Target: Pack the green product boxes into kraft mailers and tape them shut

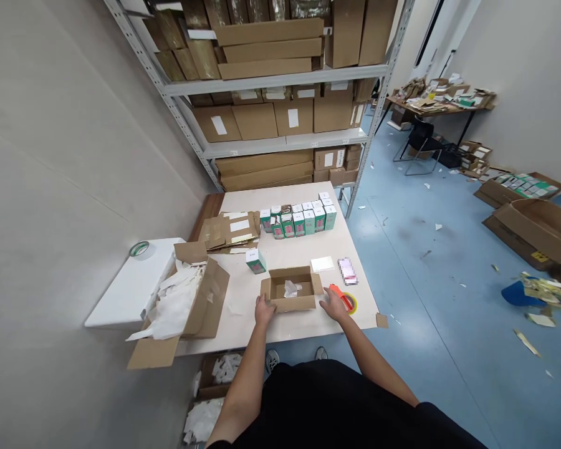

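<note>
One small open carton (292, 304) is sitting near the front edge of the table (290, 328). Left hand (264, 310) is gripping its near-left corner; right hand (334, 305) is resting loose beside the right flap, contact unclear. Bare tabletop is running behind to boxes (308, 221), six fronting, rear count unclear. One orange tape dispenser (339, 293) is crowding right.

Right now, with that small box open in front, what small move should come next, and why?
Probably reach the left hand toward the lone green-and-white carton: it sits just beyond the open box, apart from the grouped cartons, and the box shows only a crumpled whitish piece inside. The right hand is by the box's right flap.
</note>
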